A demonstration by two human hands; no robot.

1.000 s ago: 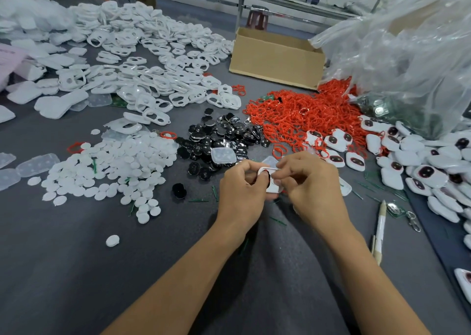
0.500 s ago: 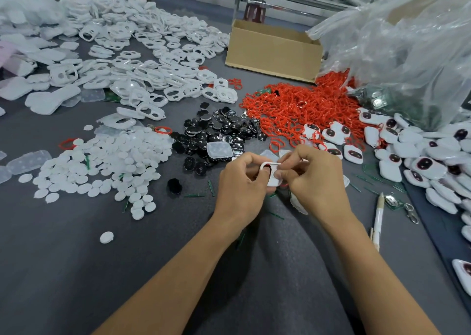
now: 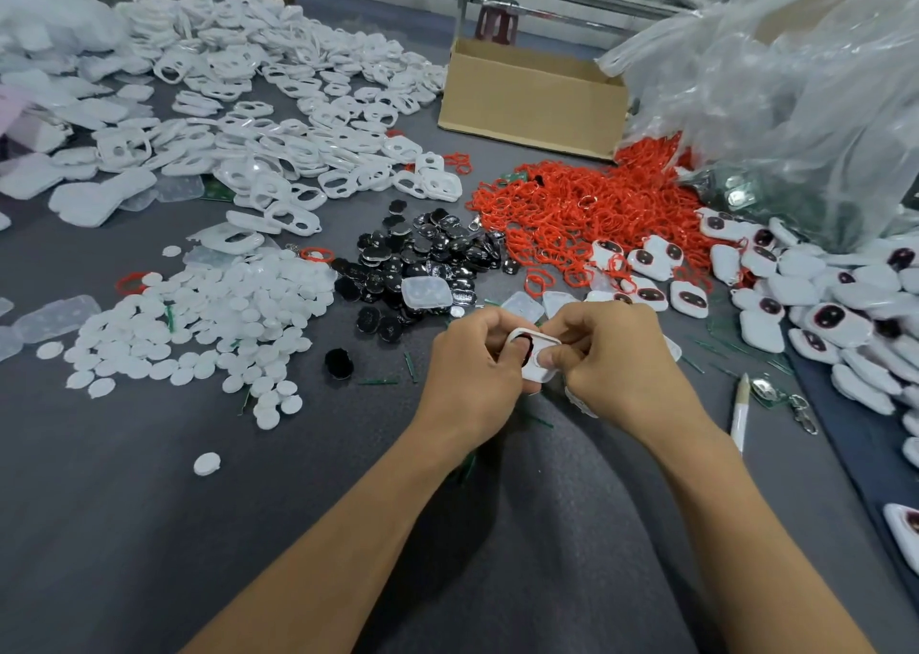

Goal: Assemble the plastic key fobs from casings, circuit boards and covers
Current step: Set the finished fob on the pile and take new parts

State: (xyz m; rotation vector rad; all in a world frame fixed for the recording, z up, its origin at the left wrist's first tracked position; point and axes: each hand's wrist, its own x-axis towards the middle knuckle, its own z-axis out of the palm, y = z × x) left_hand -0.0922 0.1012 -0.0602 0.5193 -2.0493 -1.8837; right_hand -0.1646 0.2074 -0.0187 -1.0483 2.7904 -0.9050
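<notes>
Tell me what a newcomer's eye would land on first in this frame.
First comes the bright heap of red rings, right of centre and just nearer than the cardboard box. Next, at centre front, the left hand and right hand pinch one white casing between them. White frames sprawl across the far left, and black pieces lie in the middle.

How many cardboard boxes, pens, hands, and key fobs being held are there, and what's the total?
Cardboard box: 1
Pen: 1
Hands: 2, left hand and right hand
Key fob held between them: 1
Total: 5
</notes>
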